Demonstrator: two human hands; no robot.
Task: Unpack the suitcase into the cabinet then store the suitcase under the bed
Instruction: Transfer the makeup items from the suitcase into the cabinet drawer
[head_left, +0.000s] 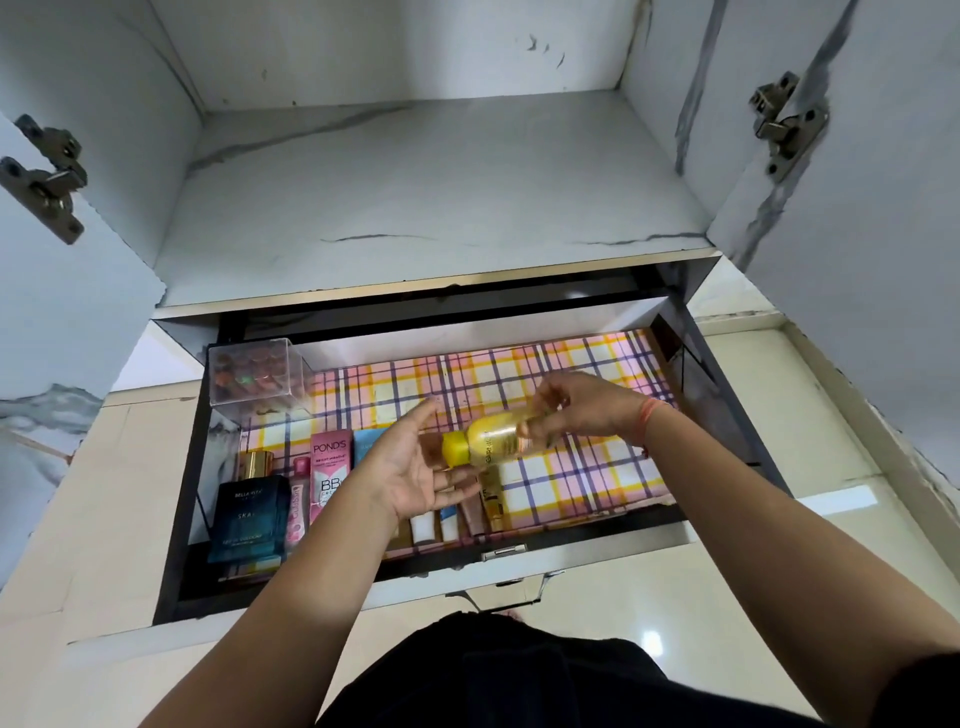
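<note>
A small golden bottle with a yellow cap (485, 440) lies sideways in the air above the pulled-out cabinet drawer (597, 543). My right hand (582, 408) pinches its base end. My left hand (410, 467) is spread palm-up just under the capped end, fingers straight, touching or nearly touching the cap. The drawer is lined with pink, yellow and purple checked paper (587, 467). Along its front left stand a dark blue perfume box (249, 517), a pink Pond's tube (330, 475) and several small tubes (457, 519). The suitcase is out of sight.
A clear plastic box of small round items (254, 376) sits in the drawer's back left corner. Above the drawer is a bare marbled shelf (431, 192) between two open cabinet doors with metal hinges (787, 124). Glossy cream floor tiles (779, 571) lie below.
</note>
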